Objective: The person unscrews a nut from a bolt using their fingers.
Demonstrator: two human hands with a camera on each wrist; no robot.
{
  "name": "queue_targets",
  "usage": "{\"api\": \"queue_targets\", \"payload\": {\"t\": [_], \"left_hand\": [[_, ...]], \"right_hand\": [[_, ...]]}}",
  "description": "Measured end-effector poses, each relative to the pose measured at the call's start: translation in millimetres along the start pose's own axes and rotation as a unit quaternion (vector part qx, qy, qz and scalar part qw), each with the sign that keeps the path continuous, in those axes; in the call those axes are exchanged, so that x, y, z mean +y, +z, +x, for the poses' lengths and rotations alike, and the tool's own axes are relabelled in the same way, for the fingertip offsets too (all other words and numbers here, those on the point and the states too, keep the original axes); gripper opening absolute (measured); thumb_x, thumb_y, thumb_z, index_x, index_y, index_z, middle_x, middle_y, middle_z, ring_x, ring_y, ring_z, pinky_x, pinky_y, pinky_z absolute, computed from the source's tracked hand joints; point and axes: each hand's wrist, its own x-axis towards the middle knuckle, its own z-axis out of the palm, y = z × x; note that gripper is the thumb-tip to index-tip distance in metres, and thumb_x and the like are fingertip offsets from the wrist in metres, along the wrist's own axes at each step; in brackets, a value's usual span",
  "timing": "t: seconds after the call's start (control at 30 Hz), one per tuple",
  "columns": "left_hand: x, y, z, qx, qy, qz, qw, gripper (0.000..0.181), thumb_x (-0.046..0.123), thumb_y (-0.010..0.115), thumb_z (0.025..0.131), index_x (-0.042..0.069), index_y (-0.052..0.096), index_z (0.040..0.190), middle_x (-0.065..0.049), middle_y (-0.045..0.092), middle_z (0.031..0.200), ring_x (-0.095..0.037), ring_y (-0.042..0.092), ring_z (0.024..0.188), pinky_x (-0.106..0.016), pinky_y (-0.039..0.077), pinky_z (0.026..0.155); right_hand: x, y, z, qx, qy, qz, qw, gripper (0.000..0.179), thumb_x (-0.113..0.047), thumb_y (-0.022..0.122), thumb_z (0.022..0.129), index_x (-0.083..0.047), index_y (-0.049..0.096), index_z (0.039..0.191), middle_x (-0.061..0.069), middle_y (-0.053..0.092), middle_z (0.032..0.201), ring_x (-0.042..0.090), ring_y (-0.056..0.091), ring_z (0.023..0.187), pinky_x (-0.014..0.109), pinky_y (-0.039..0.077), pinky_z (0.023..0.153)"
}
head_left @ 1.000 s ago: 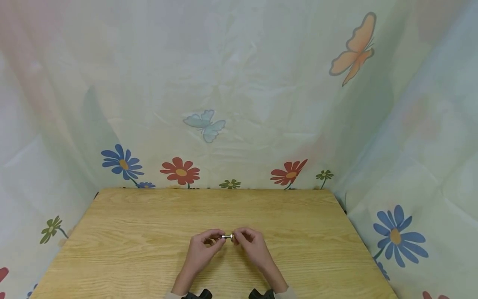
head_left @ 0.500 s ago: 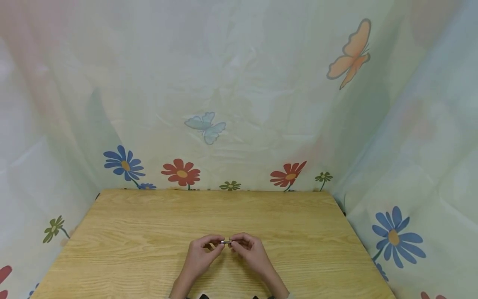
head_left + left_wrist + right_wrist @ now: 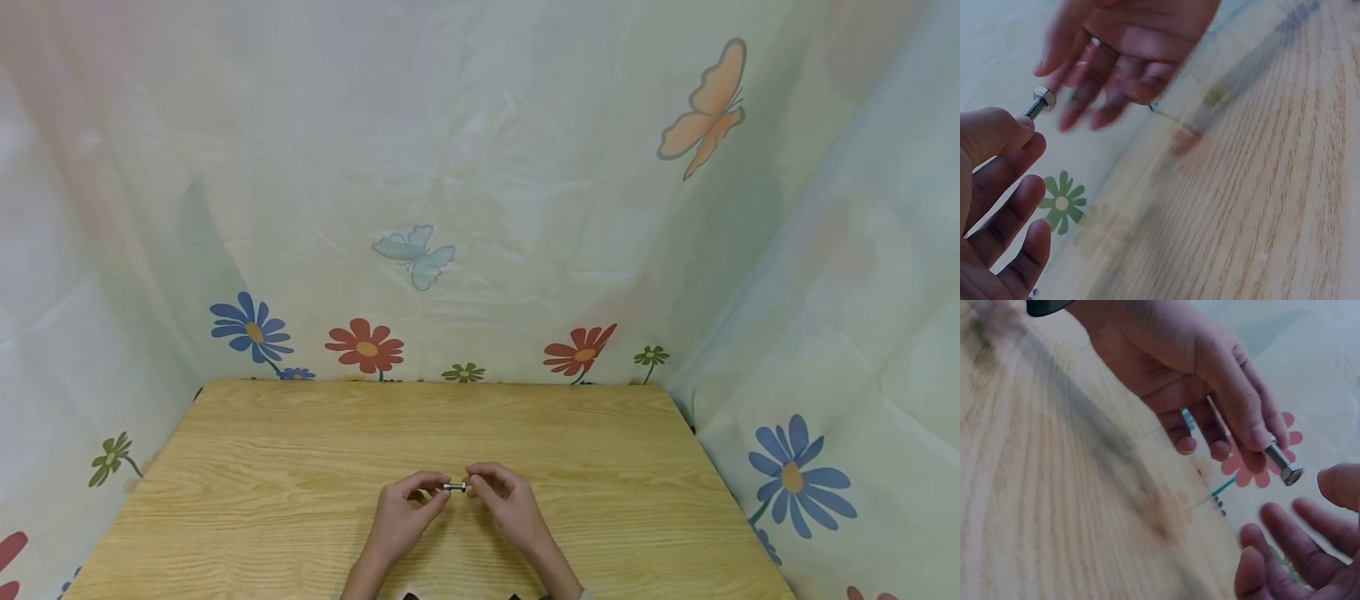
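A silver hex-head bolt [image 3: 454, 486] lies level between the two hands above the table. My left hand [image 3: 405, 515] pinches its threaded end between thumb and fingertips, which hide that end. In the left wrist view the bolt's hex head [image 3: 1044, 98] points away from the pinch, with threads showing behind it. My right hand [image 3: 507, 502] is beside the head, thumb and fingers parted and relaxed. The right wrist view shows a gap between the right thumb [image 3: 1341, 485] and the bolt head [image 3: 1292, 474]. The other right fingers are spread below it.
The wood-grain table [image 3: 300, 450] spreads under both hands. Cloth curtains [image 3: 487, 167] printed with flowers and butterflies hang behind it and on both sides.
Half a second ago the right fingers covered the bolt's head; now they have come off it, parted and slightly back. The left hand keeps its pinch on the bolt. The head view has tilted slightly.
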Motion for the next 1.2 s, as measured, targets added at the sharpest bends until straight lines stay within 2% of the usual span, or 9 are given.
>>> {"api": "queue_targets", "payload": {"t": [0.13,0.23,0.37,0.6,0.9,1.03,1.2], "left_hand": [[0.1,0.4,0.5,-0.004,-0.005,-0.003,1.0,0.013,0.01,0.081,0.089,0.01,0.079,0.102,0.002,0.078,0.098,-0.006,0.067,0.083,-0.022,0.056,0.071],[0.1,0.7,0.5,-0.009,-0.009,-0.002,0.9999,0.013,0.012,0.081,0.089,0.011,0.079,0.102,0.002,0.078,0.099,-0.007,0.067,0.083,-0.023,0.055,0.072],[-0.6,1.1,-0.6,-0.009,-0.007,0.001,0.9999,0.013,0.012,0.081,0.089,0.011,0.079,0.102,0.0,0.078,0.099,-0.007,0.066,0.083,-0.023,0.055,0.071],[-2.7,0.2,-2.0,-0.009,-0.003,0.01,0.9999,0.013,0.012,0.081,0.089,0.011,0.08,0.102,0.003,0.078,0.097,-0.006,0.066,0.083,-0.023,0.055,0.07],[-7.9,-0.5,-2.6,-0.003,0.012,0.016,0.9998,0.013,0.013,0.081,0.089,0.01,0.079,0.102,0.003,0.078,0.095,-0.004,0.067,0.082,-0.023,0.056,0.068],[-7.0,-0.8,-0.9,-0.002,0.009,0.016,0.9998,0.012,0.012,0.081,0.089,0.013,0.079,0.101,0.003,0.078,0.095,-0.005,0.067,0.081,-0.022,0.056,0.068],[-2.9,-1.0,-0.8,-0.004,-0.005,0.006,1.0,0.011,0.011,0.081,0.089,0.014,0.079,0.1,0.002,0.078,0.095,-0.006,0.067,0.081,-0.022,0.056,0.069]], "right_hand": [[3.0,3.0,0.0,0.004,0.026,-0.007,0.9996,0.035,-0.026,0.063,0.104,0.008,0.073,0.106,0.021,0.075,0.092,0.02,0.071,0.081,0.026,0.056,0.069],[3.6,4.2,-0.5,0.0,0.037,-0.003,0.9993,0.035,-0.024,0.065,0.103,0.01,0.072,0.103,0.021,0.075,0.089,0.018,0.071,0.078,0.025,0.055,0.067],[3.8,3.8,-0.7,-0.001,0.035,-0.003,0.9994,0.031,-0.022,0.068,0.101,0.008,0.073,0.105,0.021,0.075,0.091,0.019,0.071,0.08,0.024,0.054,0.066],[4.8,3.0,-1.5,-0.016,0.013,0.008,0.9998,0.026,-0.014,0.071,0.098,0.008,0.071,0.113,0.024,0.075,0.099,0.028,0.075,0.089,0.026,0.058,0.073],[4.2,4.8,-3.5,-0.012,-0.013,-0.006,0.9998,0.022,-0.007,0.072,0.095,0.004,0.071,0.114,0.023,0.072,0.109,0.018,0.069,0.087,0.022,0.053,0.067],[0.5,5.1,-3.5,0.003,-0.027,-0.013,0.9995,0.017,-0.006,0.072,0.094,-0.001,0.074,0.11,0.02,0.072,0.111,0.017,0.069,0.091,0.023,0.054,0.072],[-1.9,4.3,-3.3,0.014,-0.034,0.001,0.9993,0.018,-0.006,0.072,0.095,-0.001,0.073,0.111,0.021,0.071,0.115,0.017,0.068,0.094,0.024,0.055,0.077]]}}
